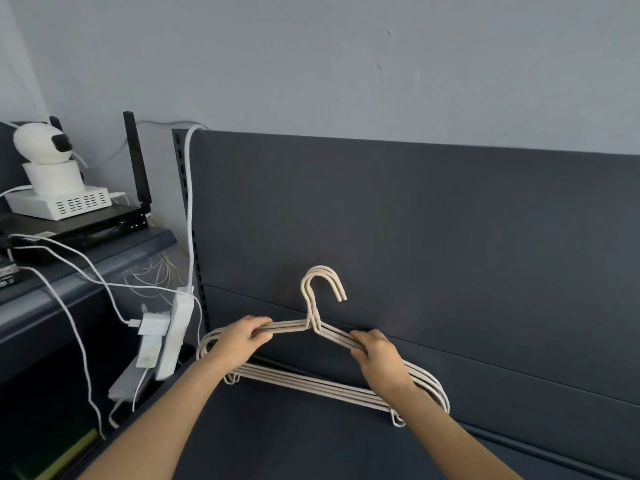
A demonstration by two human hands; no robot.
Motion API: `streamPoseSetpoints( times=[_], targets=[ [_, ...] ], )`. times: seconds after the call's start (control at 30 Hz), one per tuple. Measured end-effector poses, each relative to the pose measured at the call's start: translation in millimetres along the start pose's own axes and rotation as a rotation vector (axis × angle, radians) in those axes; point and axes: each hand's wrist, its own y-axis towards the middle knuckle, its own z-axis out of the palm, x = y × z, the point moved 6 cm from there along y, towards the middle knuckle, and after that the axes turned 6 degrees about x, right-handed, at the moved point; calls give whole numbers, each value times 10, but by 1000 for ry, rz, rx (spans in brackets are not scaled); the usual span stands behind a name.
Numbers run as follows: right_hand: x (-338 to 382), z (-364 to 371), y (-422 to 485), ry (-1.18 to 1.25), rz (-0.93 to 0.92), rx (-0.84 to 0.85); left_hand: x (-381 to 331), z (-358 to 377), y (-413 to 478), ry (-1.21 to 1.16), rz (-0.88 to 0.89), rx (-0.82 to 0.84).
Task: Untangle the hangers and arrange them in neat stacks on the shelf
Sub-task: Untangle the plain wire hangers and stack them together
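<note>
A bundle of several beige hangers (313, 382) stands upright against the dark back panel of the shelf (450, 258), hooks overlapping and pointing up. My left hand (242, 336) grips the left shoulders of the bundle. My right hand (377, 355) grips the right shoulders. The lower bars rest just above or on the dark shelf surface (311, 441); contact is unclear. Part of the left and right shoulders is hidden behind my hands.
To the left hangs a white power strip (173, 337) with adapters and several white cables. A lower side shelf holds a white camera (45, 150), a white box (62, 202) and a black router (90, 226). A pale wall rises behind.
</note>
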Motion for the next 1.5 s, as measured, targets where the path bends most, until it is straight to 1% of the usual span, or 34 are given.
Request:
streamPoseSetpoints(
  times=[0.1,0.2,0.33,0.43,0.53,0.7,0.8,0.93,1.0,1.07,1.23,1.37,1.5],
  targets=[
    [74,101,82,-95,34,-37,148,16,111,23,-1,-25],
    [152,190,120,-108,52,-76,220,-22,196,85,14,-38],
    [217,263,177,-92,56,-67,338,-88,277,161,9,41],
    [213,279,197,-66,75,-83,387,-92,299,150,22,49],
    [216,305,160,-83,71,-100,410,-61,295,169,35,9],
    [204,314,107,-146,63,-95,372,2,228,315,15,-22],
    [211,268,53,-163,46,-93,303,3,161,348,1,-41],
    [125,111,-152,-191,32,-135,47,-53,-70,292,84,-193],
    [14,19,-323,-216,44,-145,-134,21,-218,274,155,-213],
    [-122,-69,-530,-236,66,-140,-314,203,-338,272,209,-148],
    [-521,-281,-1114,-266,168,-87,-748,835,-565,194,263,84],
    [-875,-509,-1619,-255,277,-82,-1124,1288,-751,149,329,184],
    [-1223,-816,-2165,-259,365,-124,-1566,1694,-931,71,376,252]
  ],
)
